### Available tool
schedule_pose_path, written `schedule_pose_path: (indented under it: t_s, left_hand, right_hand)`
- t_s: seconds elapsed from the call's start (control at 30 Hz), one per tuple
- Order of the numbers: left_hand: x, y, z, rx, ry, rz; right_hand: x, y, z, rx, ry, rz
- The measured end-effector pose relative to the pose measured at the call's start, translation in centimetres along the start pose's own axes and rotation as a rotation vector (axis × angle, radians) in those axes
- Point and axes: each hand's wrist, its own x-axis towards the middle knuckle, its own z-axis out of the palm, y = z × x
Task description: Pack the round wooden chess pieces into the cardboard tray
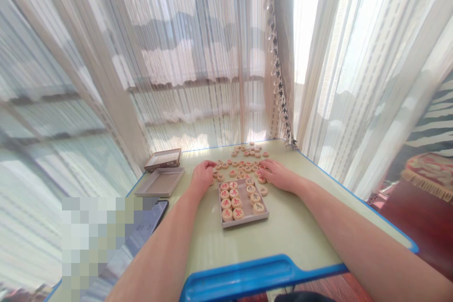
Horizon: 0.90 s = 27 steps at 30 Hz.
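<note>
A shallow box (245, 221) sits in front of me with xiangqi pieces standing in it. Two columns of red-marked pieces (227, 203) line its left side, and a column of black-marked pieces (255, 197) runs down the right; bare box floor shows between them. Beyond it lie many loose xiangqi pieces (241, 168). My left hand (203, 175) rests at their left edge, fingers loosely bent and apart, touching or almost touching a few pieces. On the right side, my right hand (281, 175) lies palm down with fingers stretched over some pieces. Pieces under the fingertips are partly hidden.
At the left stand an open box lid (161, 183) and another framed box (163, 157) behind it. A phone (159, 212) lies near my left forearm. The pale green table (283, 240) has a blue rim with a molded tray (240, 273). Sheer curtains (198, 56) hang behind.
</note>
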Motion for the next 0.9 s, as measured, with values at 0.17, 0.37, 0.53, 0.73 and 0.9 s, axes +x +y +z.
schedule_pose_path:
  t_s: [0.17, 0.37, 0.53, 0.73, 0.9]
  left_hand:
    - [-0.6, 0.8, 0.1, 0.132, 0.011, 0.153]
    - [-1.2, 1.5, 0.4, 0.176, 0.052, 0.235]
    - [-1.1, 1.3, 0.5, 0.210, 0.043, 0.269]
    - [-1.3, 1.5, 0.4, 0.214, 0.046, 0.264]
    - [-1.5, 1.5, 0.4, 0.231, 0.032, 0.286]
  right_hand:
    - [0.2, 0.0, 0.2, -0.022, 0.048, -0.033]
    - [-0.1, -2.0, -0.1, 0.016, 0.186, -0.262]
    - [-0.7, -3.9, -0.1, 0.080, 0.010, -0.263]
    - [-0.5, -3.9, -0.1, -0.007, -0.037, -0.331]
    - [-0.5, -3.1, -0.2, -0.088, 0.075, -0.355]
